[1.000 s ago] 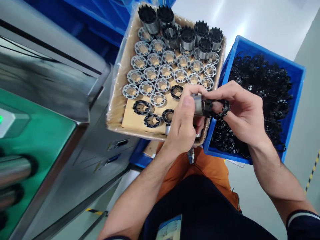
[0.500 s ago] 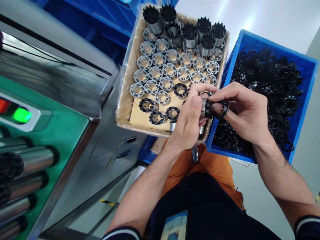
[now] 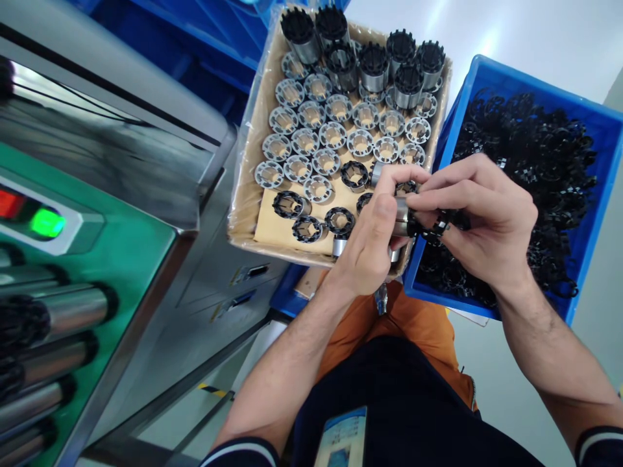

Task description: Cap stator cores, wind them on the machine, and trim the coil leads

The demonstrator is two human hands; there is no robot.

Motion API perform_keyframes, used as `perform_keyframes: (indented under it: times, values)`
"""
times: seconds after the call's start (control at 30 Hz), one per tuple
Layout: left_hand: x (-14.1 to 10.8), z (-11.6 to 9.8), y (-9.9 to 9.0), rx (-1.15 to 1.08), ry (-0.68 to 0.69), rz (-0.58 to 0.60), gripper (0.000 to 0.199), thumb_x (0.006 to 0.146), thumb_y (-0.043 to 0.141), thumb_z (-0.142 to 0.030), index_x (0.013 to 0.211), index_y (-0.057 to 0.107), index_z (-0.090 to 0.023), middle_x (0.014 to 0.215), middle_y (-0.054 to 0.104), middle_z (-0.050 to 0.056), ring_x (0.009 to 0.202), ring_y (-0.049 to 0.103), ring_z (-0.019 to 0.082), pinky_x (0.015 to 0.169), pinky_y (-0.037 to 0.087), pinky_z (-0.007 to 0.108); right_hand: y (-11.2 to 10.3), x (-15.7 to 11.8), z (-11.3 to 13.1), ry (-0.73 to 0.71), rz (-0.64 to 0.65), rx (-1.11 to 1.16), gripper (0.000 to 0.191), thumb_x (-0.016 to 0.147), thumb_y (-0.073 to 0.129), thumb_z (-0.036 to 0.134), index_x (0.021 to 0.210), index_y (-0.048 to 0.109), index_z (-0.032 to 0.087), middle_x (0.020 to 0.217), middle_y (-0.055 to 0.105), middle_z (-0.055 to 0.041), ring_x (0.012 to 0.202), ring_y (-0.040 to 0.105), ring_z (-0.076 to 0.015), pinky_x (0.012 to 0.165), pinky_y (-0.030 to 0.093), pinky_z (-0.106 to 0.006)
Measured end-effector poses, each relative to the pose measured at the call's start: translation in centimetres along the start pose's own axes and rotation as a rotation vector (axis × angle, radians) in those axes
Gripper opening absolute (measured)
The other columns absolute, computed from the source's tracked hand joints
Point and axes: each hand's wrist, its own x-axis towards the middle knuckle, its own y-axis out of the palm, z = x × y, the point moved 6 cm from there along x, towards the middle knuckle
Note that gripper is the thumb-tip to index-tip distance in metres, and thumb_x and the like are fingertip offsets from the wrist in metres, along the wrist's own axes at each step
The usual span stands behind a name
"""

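And here the left hand has its fingers wrapped round a metal cylinder, held tilted over the near right corner of the plastic-lined cardboard box; the right hand comes in beside it, pinching a black toothed ring at the cylinder's end, though whether the two are fully joined is hidden by fingers; bare slotted cylinders stand in rows in the box; right next to it, the blue bin holds a heap of black plastic rings.
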Motion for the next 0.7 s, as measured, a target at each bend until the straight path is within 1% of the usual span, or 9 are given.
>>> perform_keyframes:
  times: [0.07, 0.1, 0.2, 0.3, 0.37, 0.43, 0.5, 0.57, 0.7]
  values:
    - [0.0, 0.0, 0.5, -0.119, -0.008, 0.123, 0.062, 0.12, 0.047, -0.084, 0.15, 0.07, -0.034, 0.077, 0.071, -0.003, 0.047, 0.063, 0.015, 0.042, 0.049, 0.029, -0.2, 0.1, 0.0, 0.03, -0.034, 0.01, 0.015, 0.109, 0.081, 0.047, 0.118, 0.092, 0.044, 0.123, 0.083, -0.0074, 0.121, 0.082, -0.0358, 0.095, 0.075, -0.059]
    - [0.0, -0.1, 0.5, -0.154, 0.003, 0.134, 0.059, 0.12, 0.053, -0.082, 0.148, 0.072, -0.033, 0.079, 0.074, -0.002, 0.049, 0.069, 0.016, 0.043, 0.052, 0.029, -0.3, 0.2, 0.0, 0.046, -0.067, 0.04, 0.013, 0.105, 0.087, 0.051, 0.115, 0.09, 0.043, 0.12, 0.083, -0.0074, 0.117, 0.083, -0.0352, 0.093, 0.075, -0.058]
    - [0.5, -0.9, -0.3, -0.17, 0.153, -0.028, 0.054, 0.116, 0.067, -0.079, 0.118, 0.079, -0.027, 0.087, 0.084, 0.002, 0.06, 0.083, 0.02, 0.043, 0.056, 0.026, -1.1, 0.4, -0.2, 0.089, -0.225, 0.194, 0.037, 0.091, 0.103, 0.06, 0.099, 0.076, 0.037, 0.103, 0.083, -0.0031, 0.097, 0.083, -0.0295, 0.081, 0.077, -0.05]
    - [0.7, -1.5, -0.8, -0.183, 0.303, -0.188, 0.054, 0.116, 0.076, -0.068, 0.089, 0.06, -0.024, 0.089, 0.088, 0.002, 0.052, 0.077, 0.012, 0.038, 0.046, 0.019, -1.3, 0.5, -0.7, 0.121, -0.316, 0.265, 0.057, 0.086, 0.106, 0.064, 0.085, 0.058, 0.033, 0.093, 0.08, -0.0004, 0.089, 0.085, -0.0278, 0.072, 0.077, -0.046]
    - [1.0, -1.3, -0.9, -0.161, 0.316, -0.221, 0.051, 0.115, 0.081, -0.063, 0.092, 0.055, -0.025, 0.075, 0.078, -0.005, 0.04, 0.06, 0.006, 0.036, 0.037, 0.017, -1.0, 0.5, -1.1, 0.133, -0.298, 0.272, 0.053, 0.088, 0.104, 0.062, 0.084, 0.06, 0.033, 0.094, 0.082, -0.0018, 0.091, 0.087, -0.0293, 0.07, 0.078, -0.047]
    - [1.3, -0.7, -0.9, -0.107, 0.266, -0.218, 0.05, 0.111, 0.078, -0.077, 0.111, 0.063, -0.03, 0.071, 0.065, -0.008, 0.041, 0.053, 0.007, 0.039, 0.04, 0.019, -0.7, 0.5, -1.4, 0.142, -0.255, 0.309, 0.045, 0.09, 0.103, 0.059, 0.09, 0.066, 0.033, 0.099, 0.085, -0.0026, 0.087, 0.087, -0.0281, 0.067, 0.077, -0.046]
    - [1.5, 0.2, -0.7, -0.083, 0.178, -0.165, 0.068, 0.105, 0.071, -0.094, 0.139, 0.062, -0.035, 0.082, 0.064, -0.005, 0.052, 0.061, 0.012, 0.047, 0.051, 0.025, -0.5, 0.5, -1.7, 0.159, -0.227, 0.367, 0.04, 0.093, 0.102, 0.058, 0.098, 0.071, 0.033, 0.103, 0.087, -0.0025, 0.08, 0.086, -0.0248, 0.064, 0.076, -0.043]
    - [1.6, 0.9, -0.4, -0.095, 0.088, -0.08, 0.076, 0.105, 0.068, -0.096, 0.152, 0.059, -0.037, 0.091, 0.067, -0.001, 0.06, 0.065, 0.015, 0.05, 0.054, 0.029, -0.4, 0.5, -1.8, 0.176, -0.215, 0.416, 0.038, 0.093, 0.103, 0.056, 0.101, 0.075, 0.031, 0.103, 0.089, -0.0017, 0.076, 0.085, -0.0226, 0.063, 0.076, -0.041]
    - [1.1, 0.8, 0.1, -0.088, 0.064, 0.016, 0.055, 0.111, 0.069, -0.086, 0.126, 0.067, -0.033, 0.082, 0.06, -0.003, 0.054, 0.056, 0.012, 0.048, 0.046, 0.027, -0.4, 0.7, -1.4, 0.156, -0.204, 0.45, 0.033, 0.09, 0.107, 0.051, 0.099, 0.081, 0.031, 0.097, 0.088, 0.0005, 0.066, 0.081, -0.0202, 0.058, 0.074, -0.038]
